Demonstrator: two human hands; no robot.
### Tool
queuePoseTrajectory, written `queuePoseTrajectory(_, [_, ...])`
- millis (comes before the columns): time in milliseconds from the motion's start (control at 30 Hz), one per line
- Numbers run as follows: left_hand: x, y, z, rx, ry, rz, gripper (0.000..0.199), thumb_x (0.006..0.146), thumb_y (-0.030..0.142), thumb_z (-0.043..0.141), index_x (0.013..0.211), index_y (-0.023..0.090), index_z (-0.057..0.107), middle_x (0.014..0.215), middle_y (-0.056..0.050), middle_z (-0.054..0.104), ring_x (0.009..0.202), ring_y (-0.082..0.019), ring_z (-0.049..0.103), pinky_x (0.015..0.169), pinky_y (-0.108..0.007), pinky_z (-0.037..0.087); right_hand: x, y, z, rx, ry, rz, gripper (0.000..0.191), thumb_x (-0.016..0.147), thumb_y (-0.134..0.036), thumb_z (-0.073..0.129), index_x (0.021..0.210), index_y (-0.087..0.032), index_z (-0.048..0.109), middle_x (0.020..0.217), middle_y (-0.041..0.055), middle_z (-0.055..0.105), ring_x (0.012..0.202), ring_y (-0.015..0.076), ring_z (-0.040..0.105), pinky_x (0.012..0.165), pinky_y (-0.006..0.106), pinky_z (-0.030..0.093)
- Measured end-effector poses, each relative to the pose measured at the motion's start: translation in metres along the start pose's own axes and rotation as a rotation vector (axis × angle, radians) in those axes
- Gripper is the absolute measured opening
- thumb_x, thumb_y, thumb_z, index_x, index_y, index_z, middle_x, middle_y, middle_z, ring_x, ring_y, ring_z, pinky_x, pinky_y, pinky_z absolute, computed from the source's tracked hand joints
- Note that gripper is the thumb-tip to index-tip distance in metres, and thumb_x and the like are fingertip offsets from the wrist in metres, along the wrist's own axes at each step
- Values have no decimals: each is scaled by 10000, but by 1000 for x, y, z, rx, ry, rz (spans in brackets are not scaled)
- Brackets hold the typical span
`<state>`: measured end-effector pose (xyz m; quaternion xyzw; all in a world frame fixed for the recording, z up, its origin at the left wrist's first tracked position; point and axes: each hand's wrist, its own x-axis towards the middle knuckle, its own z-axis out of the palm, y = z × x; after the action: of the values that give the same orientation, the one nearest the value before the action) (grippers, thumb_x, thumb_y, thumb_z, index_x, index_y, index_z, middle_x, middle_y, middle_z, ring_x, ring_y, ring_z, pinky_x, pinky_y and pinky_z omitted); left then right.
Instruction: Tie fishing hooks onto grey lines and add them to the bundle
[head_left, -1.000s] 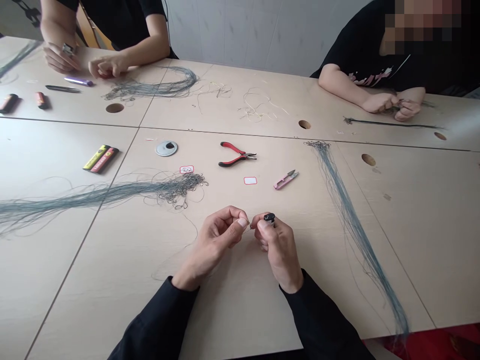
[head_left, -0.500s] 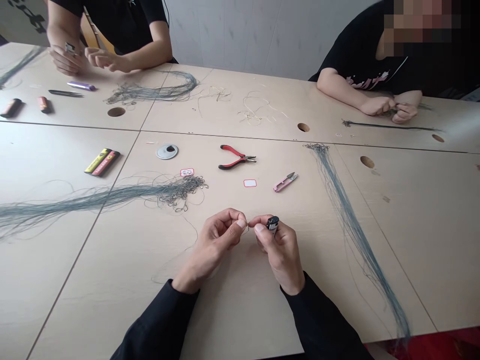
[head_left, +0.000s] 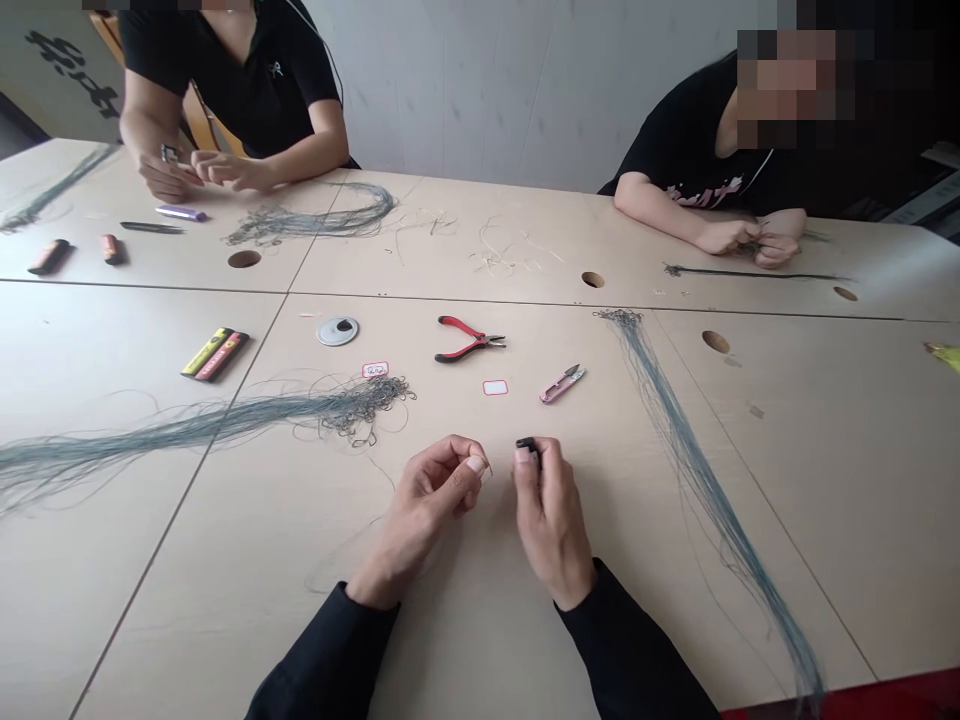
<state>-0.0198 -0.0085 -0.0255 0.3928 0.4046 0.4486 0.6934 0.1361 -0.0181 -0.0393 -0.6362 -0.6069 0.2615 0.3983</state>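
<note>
My left hand point(head_left: 431, 510) pinches a thin line near the middle of the table; a short dark end of it sticks out past the fingertips and a faint strand trails off to the left. A small gap to the right, my right hand point(head_left: 551, 510) is wrapped round a black lighter point(head_left: 528, 446), its thumb at the top end. Beyond the hands lie red-handled pliers point(head_left: 463, 340), pink thread snips point(head_left: 562, 384) and a blank red-edged label point(head_left: 495, 388). One bundle of blue-grey lines point(head_left: 262, 412) stretches off left, another point(head_left: 697, 460) runs down the right side.
Two lighters point(head_left: 215, 355) and a metal disc point(head_left: 337, 331) lie at the left. Across the table point(head_left: 450, 640) two people in black work with their hands; a looped bundle point(head_left: 322, 212), loose pale threads point(head_left: 510, 250) and round holes are there.
My right hand has drawn back from the left fingertips, and the lighter in it has turned more upright, with the thumb now on its top. The view has tilted up slightly.
</note>
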Motion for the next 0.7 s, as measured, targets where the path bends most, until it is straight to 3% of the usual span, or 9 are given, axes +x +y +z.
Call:
queuePoseTrajectory(100, [0,-1,-2,-1,16,38,223,966,410,667,891,206,619,735,25,504,690,-129,427,645,-253,360,1,6,4,-76,-2,-98,259,1033,-434,522,930,-209,600,916,71,640,889,255,596,844,425,449])
queuePoseTrajectory(200, [1,0,-2,44,23,87,197,971,381,663,873,212,639,818,9,526,752,-138,455,729,-258,396,-2,1,2,-57,57,-126,248,1039,-400,512,1093,-210,661,1107,115,651,1085,290,580,962,472,434])
queuePoseTrajectory(267, [0,2,-2,87,33,142,181,963,357,675,854,214,656,918,-12,549,859,-155,500,816,-261,416,-5,-9,-1,52,80,-133,288,1061,-378,455,1199,-217,649,1240,127,627,1223,290,532,1030,472,416])
queuePoseTrajectory(333, [-1,3,-1,127,53,182,173,949,347,690,838,215,682,1063,-46,572,1072,-200,522,935,-276,417,-11,-23,-5,257,-1,-53,303,1059,-402,472,1244,-220,627,1299,121,616,1260,272,529,1041,433,427])
queuePoseTrajectory(400, [-4,4,0,150,79,186,166,943,353,694,837,225,698,1200,-65,570,1268,-243,465,1021,-295,399,-18,-36,-9,488,-171,92,307,1029,-461,546,1170,-204,635,1191,107,669,1134,246,602,964,377,466])
queuePoseTrajectory(467, [-5,4,0,155,97,163,143,945,362,690,865,243,695,1234,-60,576,1322,-248,441,1044,-297,392,-27,-43,-14,686,-340,227,333,1004,-512,593,1046,-183,631,927,64,694,877,195,632,821,321,477])
queuePoseTrajectory(567, [0,9,2,159,122,154,148,944,387,682,881,253,667,1123,-42,613,1192,-225,511,993,-286,411,-41,-43,-30,890,-485,325,443,966,-612,608,880,-177,600,597,-38,519,583,126,482,651,281,414])
queuePoseTrajectory(700, [30,32,16,223,196,187,220,914,423,673,822,227,634,954,-33,617,900,-194,521,779,-277,430,-63,-27,-75,861,-518,515,572,868,-764,621,766,-204,566,500,-103,298,464,89,265,508,261,256])
